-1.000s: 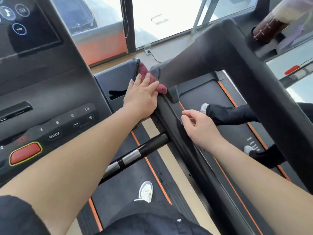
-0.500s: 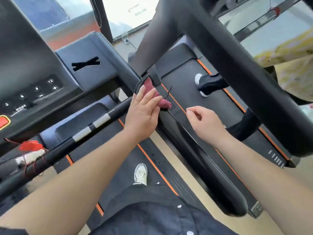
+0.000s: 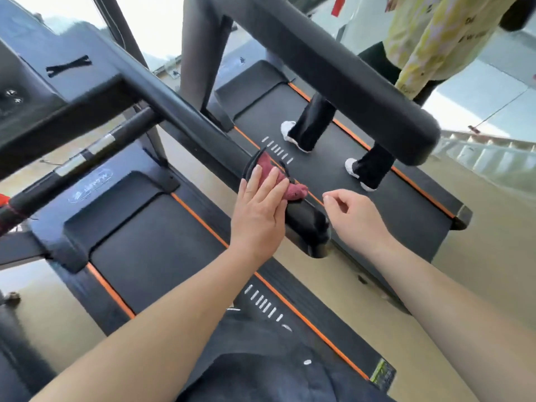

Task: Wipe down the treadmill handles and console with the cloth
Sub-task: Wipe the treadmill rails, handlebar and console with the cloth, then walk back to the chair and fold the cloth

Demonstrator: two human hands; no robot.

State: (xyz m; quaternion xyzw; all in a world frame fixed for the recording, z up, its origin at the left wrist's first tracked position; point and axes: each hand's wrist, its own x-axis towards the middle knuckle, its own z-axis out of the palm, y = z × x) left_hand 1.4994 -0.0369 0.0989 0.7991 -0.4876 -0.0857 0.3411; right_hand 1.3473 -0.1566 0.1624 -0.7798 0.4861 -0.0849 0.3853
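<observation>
pressing with straight fingers [image 3: 269,181], the left hand [image 3: 261,211] covered the red cloth [image 3: 294,191] on the handle [image 3: 203,132] near its end, cloth poking past the fingertips; the right hand [image 3: 358,220] hung beside, loosely curled, empty.

We see a dark red cloth [image 3: 294,191], soft and nubbly like towelling, on a handle [image 3: 197,129] of smooth black plastic with a slight gloss. The crossbar [image 3: 40,188] carries shiny metal plates [image 3: 71,165]. The belt [image 3: 150,236] looks matt and finely textured, and the neighbouring rail [image 3: 333,62] dull, smooth black.
</observation>
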